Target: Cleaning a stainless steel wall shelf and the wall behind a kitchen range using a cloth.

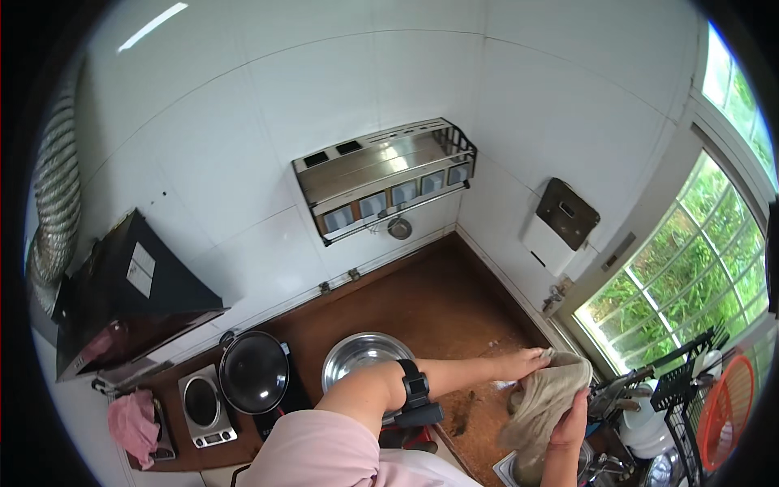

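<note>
A worn beige-grey cloth (551, 389) hangs bunched between my two hands at the right end of the brown counter. My left hand (524, 365) grips its upper left part, the arm stretched across the counter. From the lower right, my right hand (571, 420) holds the cloth's other side. The lower folds hang over a metal sink (506, 472), largely covering it. Black straps with a small device (417, 389) circle my left arm. A steel basin (365, 350) stands on the counter, partly behind that arm.
A lidded black pan (254, 372), a kitchen scale (207, 405) and a pink cloth (134, 423) are on the left. At right stand a black dish rack (675, 395) with knives nearby and an orange basket (727, 411). A metal spice shelf (383, 173) hangs on the wall.
</note>
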The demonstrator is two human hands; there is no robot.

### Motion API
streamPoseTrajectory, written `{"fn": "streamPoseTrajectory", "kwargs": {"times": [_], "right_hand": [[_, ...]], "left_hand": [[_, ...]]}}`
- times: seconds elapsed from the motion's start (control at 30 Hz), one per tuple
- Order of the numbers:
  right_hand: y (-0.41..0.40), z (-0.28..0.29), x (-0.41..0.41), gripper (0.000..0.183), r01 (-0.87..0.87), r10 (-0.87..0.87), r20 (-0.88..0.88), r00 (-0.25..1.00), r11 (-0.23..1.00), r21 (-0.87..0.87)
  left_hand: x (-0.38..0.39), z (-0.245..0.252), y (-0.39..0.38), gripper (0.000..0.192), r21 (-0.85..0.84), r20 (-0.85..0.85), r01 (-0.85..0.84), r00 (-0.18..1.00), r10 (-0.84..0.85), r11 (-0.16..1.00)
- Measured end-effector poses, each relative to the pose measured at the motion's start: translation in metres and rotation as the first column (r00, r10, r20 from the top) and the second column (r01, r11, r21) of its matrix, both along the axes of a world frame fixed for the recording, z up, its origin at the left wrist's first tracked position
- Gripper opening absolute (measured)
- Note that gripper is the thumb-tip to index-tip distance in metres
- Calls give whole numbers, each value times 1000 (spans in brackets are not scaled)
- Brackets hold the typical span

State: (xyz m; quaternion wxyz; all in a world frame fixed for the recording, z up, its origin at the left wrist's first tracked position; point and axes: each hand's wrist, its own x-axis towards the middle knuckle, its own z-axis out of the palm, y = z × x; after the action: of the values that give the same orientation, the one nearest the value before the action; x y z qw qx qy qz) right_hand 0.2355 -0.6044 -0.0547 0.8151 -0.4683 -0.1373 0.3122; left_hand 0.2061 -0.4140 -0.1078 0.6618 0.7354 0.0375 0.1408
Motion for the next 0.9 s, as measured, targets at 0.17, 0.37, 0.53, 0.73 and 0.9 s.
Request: {"fn": "streamPoseTrajectory", "kwargs": {"times": [0.17,0.37,0.53,0.73,0.9], "right_hand": [[33,30,6,53,-30,82,-190,978,964,263],[78,59,26,49,-83,138,-169,976,952,295],[154,95,30,49,-205,235,-82,968,939,275],[288,172,11,48,-22,-83,459,885,976,219],[377,228,-24,25,69,-239,632,737,957,282]], "left_hand": [[-54,52,92,27,707,120,-314,936,331,634],[-175,99,235,23,732,585,-676,556,591,-89],[-229,103,321,59,677,549,-673,191,814,-299],[-230,120,357,63,881,170,-473,269,948,-24],[-229,102,376,34,825,340,-550,292,894,-134]]}}
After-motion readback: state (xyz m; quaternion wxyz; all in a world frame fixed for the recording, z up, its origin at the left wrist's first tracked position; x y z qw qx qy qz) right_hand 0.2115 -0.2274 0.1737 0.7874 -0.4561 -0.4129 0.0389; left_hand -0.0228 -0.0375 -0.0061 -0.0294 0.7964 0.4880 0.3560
